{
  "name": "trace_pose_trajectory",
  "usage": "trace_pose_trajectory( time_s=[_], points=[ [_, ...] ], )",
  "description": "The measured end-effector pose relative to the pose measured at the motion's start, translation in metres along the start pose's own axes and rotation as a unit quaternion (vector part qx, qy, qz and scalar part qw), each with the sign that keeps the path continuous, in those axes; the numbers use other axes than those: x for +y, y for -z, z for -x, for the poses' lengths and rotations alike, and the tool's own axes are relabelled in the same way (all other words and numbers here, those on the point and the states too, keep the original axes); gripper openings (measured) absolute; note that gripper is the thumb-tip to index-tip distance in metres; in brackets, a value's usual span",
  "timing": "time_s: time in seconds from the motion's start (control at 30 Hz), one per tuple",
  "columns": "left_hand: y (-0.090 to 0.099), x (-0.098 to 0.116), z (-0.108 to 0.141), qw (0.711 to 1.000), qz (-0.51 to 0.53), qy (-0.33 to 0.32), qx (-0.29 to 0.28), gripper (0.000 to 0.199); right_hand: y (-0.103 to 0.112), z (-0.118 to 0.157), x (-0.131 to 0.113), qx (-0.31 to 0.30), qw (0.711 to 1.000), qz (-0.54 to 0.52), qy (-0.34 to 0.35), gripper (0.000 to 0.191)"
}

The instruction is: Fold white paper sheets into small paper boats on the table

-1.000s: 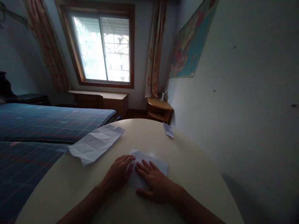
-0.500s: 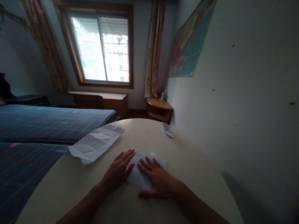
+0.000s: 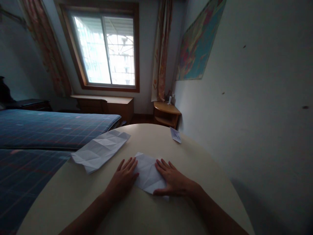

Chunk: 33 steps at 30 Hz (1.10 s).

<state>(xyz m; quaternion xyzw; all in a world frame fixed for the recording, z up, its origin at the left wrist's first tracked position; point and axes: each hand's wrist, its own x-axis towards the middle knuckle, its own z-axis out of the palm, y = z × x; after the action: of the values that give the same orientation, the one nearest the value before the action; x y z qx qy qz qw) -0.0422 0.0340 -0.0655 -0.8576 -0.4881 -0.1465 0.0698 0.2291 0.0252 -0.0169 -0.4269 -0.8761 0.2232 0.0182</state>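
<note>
A creased white sheet of paper (image 3: 148,173) lies on the round cream table (image 3: 132,212) in front of me. My left hand (image 3: 124,174) rests on its left edge, fingers spread and pointing away from me. Across the right part of the sheet lies my right hand (image 3: 171,179), flat, with its thumb stretched out to the left near the lower edge. Part of the paper's right side is hidden under that hand. Neither hand grips anything.
To the left on the table is a larger creased white paper (image 3: 102,150). A small folded paper piece (image 3: 175,135) sits near the far right edge. Beyond the table's left side is a bed with a blue plaid mattress (image 3: 53,127); a wall (image 3: 256,130) stands to the right.
My right hand has slid to the right over the paper, and more of the sheet's creased middle shows. My left hand has shifted slightly left, toward the paper's edge.
</note>
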Motion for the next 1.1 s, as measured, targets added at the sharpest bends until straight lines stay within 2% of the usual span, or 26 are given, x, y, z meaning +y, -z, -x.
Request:
trace_pose_trajectory(
  time_s=[0.1,0.23,0.37,0.5,0.6,0.67,0.77,0.87,0.97,1.1],
  points=[
    [0.012,0.011,-0.001,0.996,0.073,-0.049,0.025,0.040,-0.006,-0.004,-0.003,0.022,1.000,0.002,0.004,0.120],
    [0.020,0.020,0.002,0.981,0.149,-0.111,-0.055,0.053,-0.011,-0.007,-0.004,0.048,0.999,0.001,0.011,0.109],
    [0.021,0.016,0.004,0.983,0.118,-0.092,-0.110,0.059,-0.006,-0.005,-0.002,0.040,0.998,-0.026,0.046,0.100],
    [0.022,0.011,0.003,0.986,0.097,-0.074,-0.115,0.061,-0.001,-0.001,-0.003,0.020,0.994,-0.044,0.101,0.103],
    [0.023,0.010,0.004,0.987,0.087,-0.075,-0.114,0.065,-0.003,-0.001,-0.006,0.035,0.992,-0.042,0.118,0.101],
    [0.023,0.009,0.005,0.986,0.089,-0.081,-0.114,0.068,-0.004,-0.002,-0.006,0.051,0.990,-0.040,0.121,0.088],
    [0.020,0.007,0.004,0.985,0.090,-0.087,-0.118,0.068,-0.005,-0.003,-0.005,0.076,0.987,-0.053,0.132,0.057],
    [0.014,0.005,0.003,0.986,0.089,-0.077,-0.118,0.057,-0.005,-0.006,-0.002,0.096,0.983,-0.072,0.136,0.031],
    [0.008,0.002,0.002,0.988,0.102,-0.072,-0.094,0.042,-0.006,-0.008,0.001,0.114,0.979,-0.088,0.143,0.026],
    [0.003,-0.001,0.003,0.987,0.111,-0.067,-0.092,0.037,-0.006,-0.010,0.001,0.120,0.976,-0.107,0.144,0.028]
  ],
)
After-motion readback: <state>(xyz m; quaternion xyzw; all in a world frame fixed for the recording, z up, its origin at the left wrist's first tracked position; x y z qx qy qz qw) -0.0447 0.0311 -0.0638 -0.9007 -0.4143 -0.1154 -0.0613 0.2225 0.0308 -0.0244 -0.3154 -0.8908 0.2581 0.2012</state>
